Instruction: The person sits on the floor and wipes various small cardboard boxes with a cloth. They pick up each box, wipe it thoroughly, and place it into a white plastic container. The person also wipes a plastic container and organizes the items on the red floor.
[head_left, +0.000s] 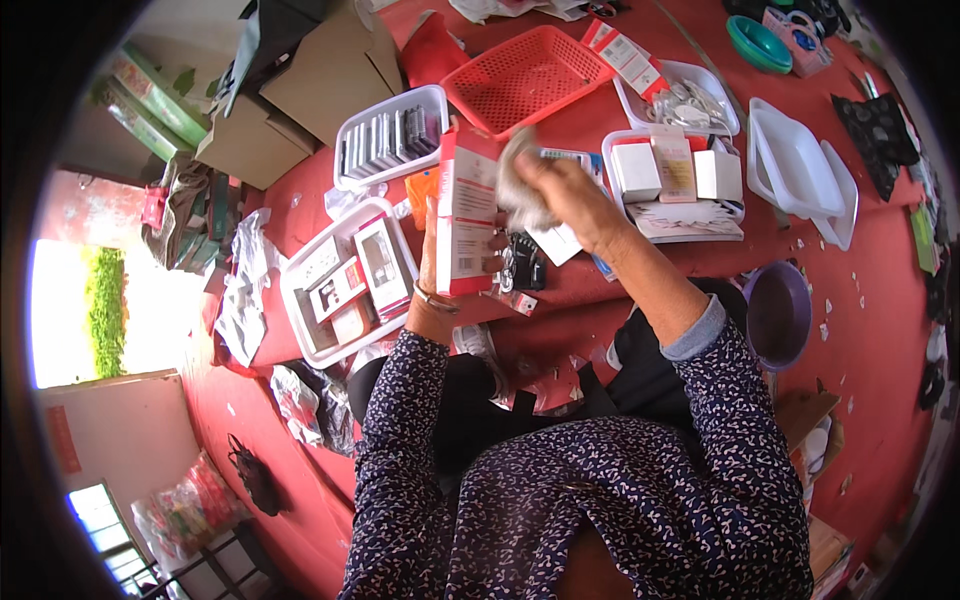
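Observation:
My left hand (428, 262) is wrapped round a tall red and white carton (470, 205), its fingertips showing on the carton's right side. In my right hand (578, 200) is a greyish, crumpled cloth (520, 185), somewhat blurred, close against the carton's upper right edge. Just below and right of the carton lies a black coiled cable (524, 262). Left of my left hand stands a white tray (290, 300) holding several small boxes, among them a white one with a dark window (382, 258). An orange packet (420, 190) is partly hidden behind the carton.
Beyond the carton sit a white basket (343, 150) of grey flat cases and a red perforated basket (525, 85). To the right are a tray of white boxes (635, 170), a tray of white cables (690, 105) and stacked white trays (800, 165). A purple basin (780, 315) stands nearer.

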